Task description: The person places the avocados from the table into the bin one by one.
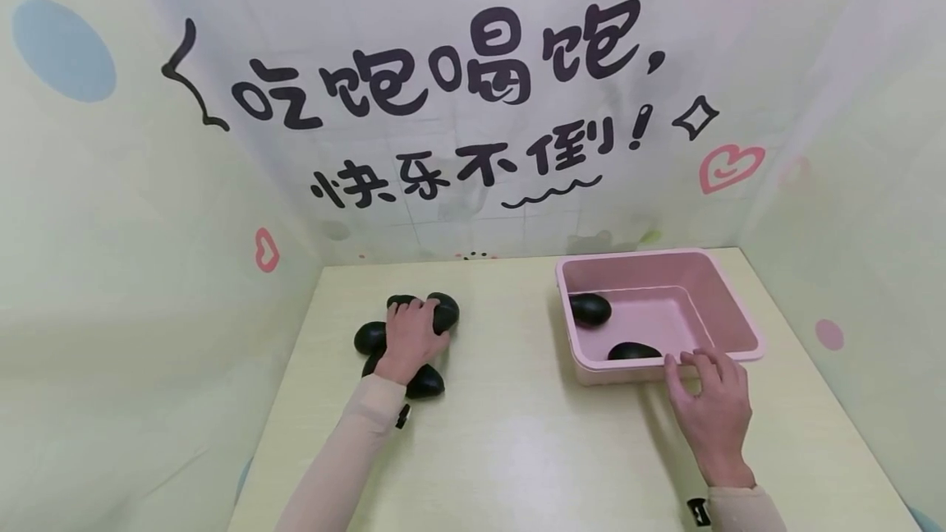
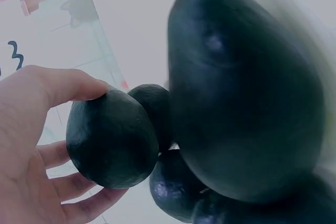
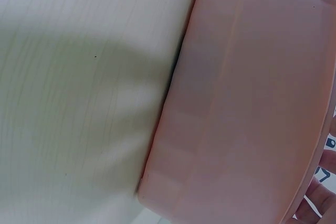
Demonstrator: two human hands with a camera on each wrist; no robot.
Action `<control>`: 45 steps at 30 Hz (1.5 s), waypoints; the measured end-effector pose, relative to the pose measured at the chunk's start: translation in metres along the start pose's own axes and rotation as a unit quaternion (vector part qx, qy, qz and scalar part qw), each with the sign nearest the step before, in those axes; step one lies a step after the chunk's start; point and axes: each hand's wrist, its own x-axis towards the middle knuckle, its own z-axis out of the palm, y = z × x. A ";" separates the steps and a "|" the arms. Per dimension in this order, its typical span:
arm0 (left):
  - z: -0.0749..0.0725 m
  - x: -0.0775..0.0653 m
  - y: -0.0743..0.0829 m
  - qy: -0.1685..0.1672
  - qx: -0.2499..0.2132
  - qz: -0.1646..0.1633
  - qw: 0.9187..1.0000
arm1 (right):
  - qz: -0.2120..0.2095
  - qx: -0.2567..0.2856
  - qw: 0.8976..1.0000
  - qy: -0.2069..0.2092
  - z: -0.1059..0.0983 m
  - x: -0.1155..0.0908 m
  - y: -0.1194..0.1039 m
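My left hand [image 1: 411,337] grips a dark green avocado [image 1: 447,312] by its sides. In the left wrist view, thumb and fingers curve round this avocado [image 2: 113,139], and other avocados lie right beside it. The pile spreads under and around my hand, with one avocado [image 1: 369,339] at its left and another [image 1: 425,382] at the near side. My right hand [image 1: 711,409] holds the near rim of a pink plastic bin [image 1: 727,294], its fingertips over the edge. The right wrist view mostly shows the bin's outer wall [image 3: 252,103], with the fingers [image 3: 323,195] at the rim.
Inside the bin, one avocado [image 1: 590,309] lies against the left wall and another [image 1: 634,351] by the near wall, partly hidden by the rim. The pale wooden table [image 1: 510,425] meets a printed fabric backdrop [image 1: 443,212] behind and at both sides.
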 end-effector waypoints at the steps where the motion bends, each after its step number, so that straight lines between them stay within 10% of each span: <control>1: -0.001 0.001 0.001 0.000 0.001 0.001 1.000 | -0.001 0.000 1.000 0.000 0.000 0.000 0.000; 45: -0.032 0.023 0.056 0.034 -0.045 0.074 0.996 | -0.004 0.002 1.000 0.010 0.001 0.000 0.000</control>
